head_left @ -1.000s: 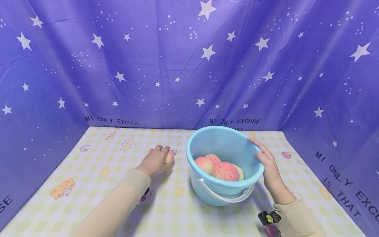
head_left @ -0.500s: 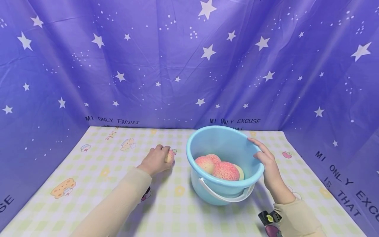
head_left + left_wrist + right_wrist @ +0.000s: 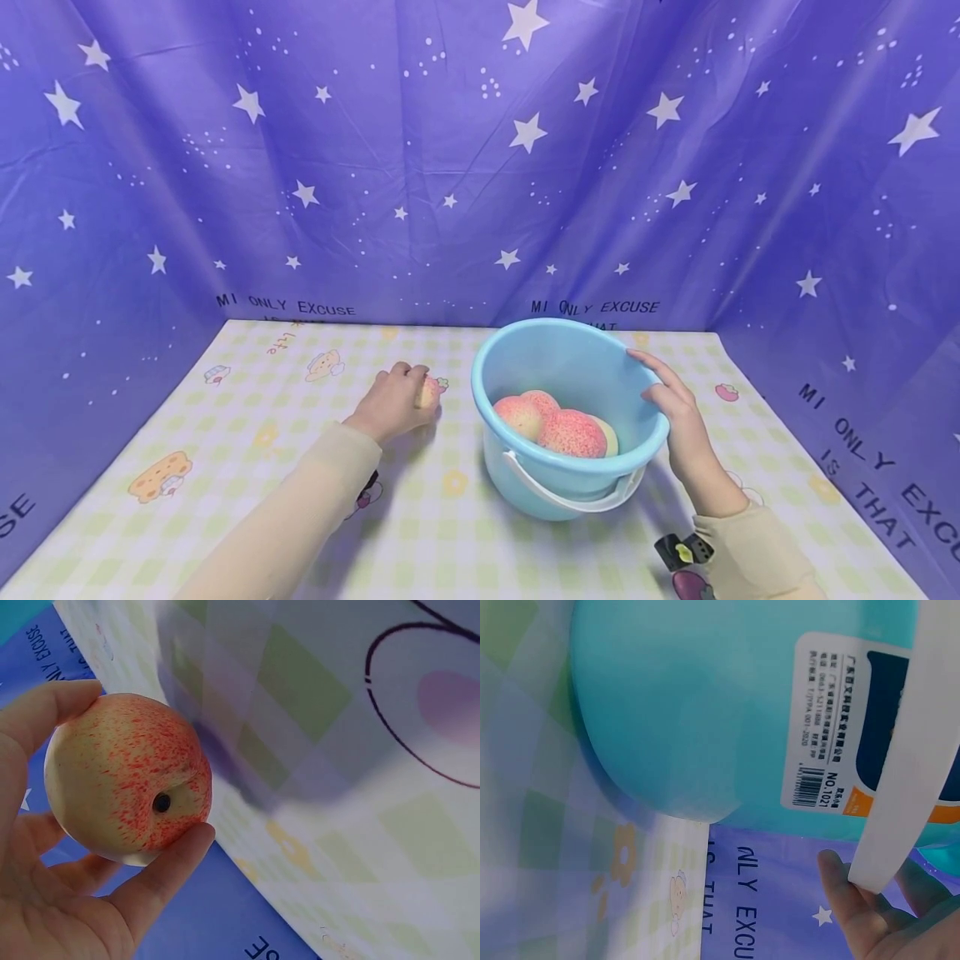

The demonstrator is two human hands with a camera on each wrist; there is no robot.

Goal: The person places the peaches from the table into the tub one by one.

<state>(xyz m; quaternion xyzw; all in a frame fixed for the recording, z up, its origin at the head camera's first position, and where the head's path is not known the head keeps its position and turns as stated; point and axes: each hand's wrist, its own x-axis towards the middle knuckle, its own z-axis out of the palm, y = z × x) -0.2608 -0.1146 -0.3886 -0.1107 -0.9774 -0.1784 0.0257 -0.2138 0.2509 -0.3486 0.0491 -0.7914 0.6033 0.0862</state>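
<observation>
Between the curled fingers and thumb of my left hand [image 3: 389, 402] is a peach [image 3: 127, 776], yellowish with red speckles and a dark stem pit. In the head view this hand is left of a light-blue bucket [image 3: 525, 479], close over the tablecloth. My right hand [image 3: 678, 417] grips the bucket's rim on the right side. Several speckled peaches [image 3: 572, 434] lie inside the bucket. Its white handle [image 3: 570, 502] hangs down at the front, and a printed label [image 3: 817, 727] shows beside it in the right wrist view.
A checked tablecloth [image 3: 247, 517] with cartoon prints covers the table. Behind and at both sides hangs a purple curtain [image 3: 405, 167] with white stars and lettering. A black device [image 3: 682, 552] is at the right sleeve.
My left hand has risen very slightly with the peach in it. The right hand and the bucket stay where they were.
</observation>
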